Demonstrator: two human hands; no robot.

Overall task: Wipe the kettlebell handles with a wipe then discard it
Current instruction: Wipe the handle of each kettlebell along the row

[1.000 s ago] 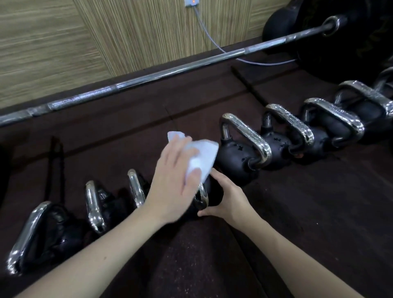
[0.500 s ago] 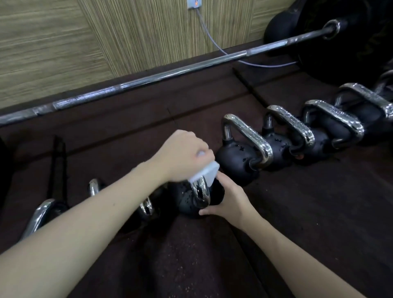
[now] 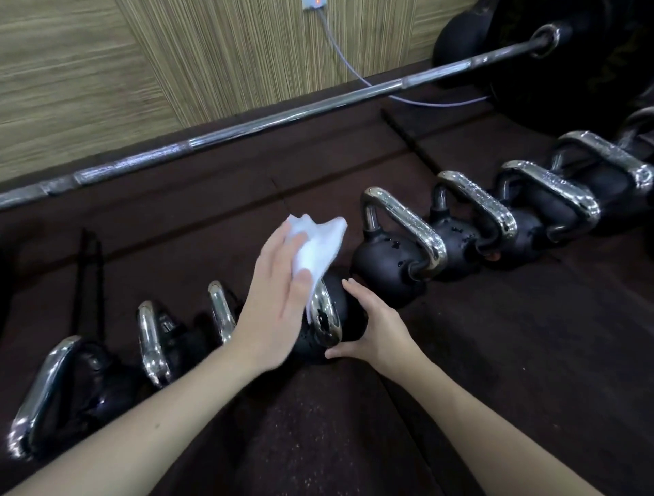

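we look down on a row of black kettlebells with chrome handles standing on the dark rubber floor [image 3: 495, 336]. our left hand [image 3: 279, 301] lies over a white wipe [image 3: 316, 248], fingers fairly straight and close together, pressing the wipe against the top of the chrome handle [image 3: 327, 315] of the middle kettlebell [image 3: 345, 301]. the wipe is crumpled; its upper part sticks out above our fingertips, and its lower edge drapes over the handle. we cannot tell whether the thumb curls under the handle, since the hand hides it.

our right hand [image 3: 375, 325] rests on the right side of the same kettlebell's round black body, fingers straight and a little spread along the far side, thumb low at the near side, cupping it.

to the left of this kettlebell three more chrome handles show: one just beside our left wrist [image 3: 221, 311], another further left [image 3: 150, 343], and a large one near the left edge [image 3: 39, 396]. their black bodies sit in shadow. to the right the row runs on: the next kettlebell [image 3: 389, 262] stands just beside the one we hold, then three more behind it, touching or nearly touching one another, towards the right edge.

beyond the row a long steel barbell [image 3: 283, 113] lies across the floor along the wood-patterned wall [image 3: 88, 70], its right end running into big black weight plates [image 3: 584, 63]. a pale cable [image 3: 348, 70] drops from a wall socket [image 3: 313, 3] and trails behind the barbell.
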